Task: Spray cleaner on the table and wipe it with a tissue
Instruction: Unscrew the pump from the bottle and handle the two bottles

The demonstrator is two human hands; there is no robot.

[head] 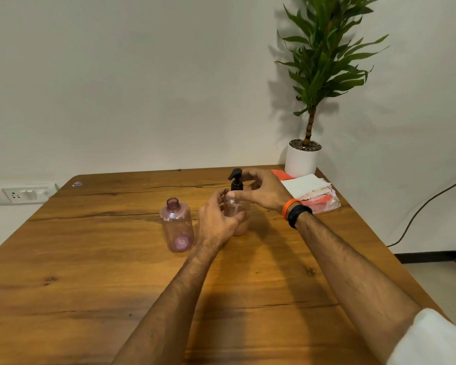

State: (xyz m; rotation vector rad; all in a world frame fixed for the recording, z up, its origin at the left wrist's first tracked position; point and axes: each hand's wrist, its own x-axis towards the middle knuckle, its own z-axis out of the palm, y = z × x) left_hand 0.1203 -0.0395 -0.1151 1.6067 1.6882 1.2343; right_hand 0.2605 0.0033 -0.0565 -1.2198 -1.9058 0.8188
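Reaching in from both sides, the hands meet around the spray bottle, which stands upright toward the far middle of the wooden counter. The left hand cups the pink body with curled fingers, though whether it truly grips or only brackets the bottle is hard to tell; the right hand has its fingertips at the neck just below the black trigger head, and its grip is equally unclear. The step looks like taking up the bottle, or seating its head, before any spraying. To do it well, the left hand should steady the body low and firm while the right works the collar or trigger, keeping the nozzle aimed at bare wood and away from the tissue pack lying just beside the right wrist. A second, open bottle without a cap stands just left of the left hand and could be knocked over by a careless elbow. A potted plant sits at the far corner behind the tissues.
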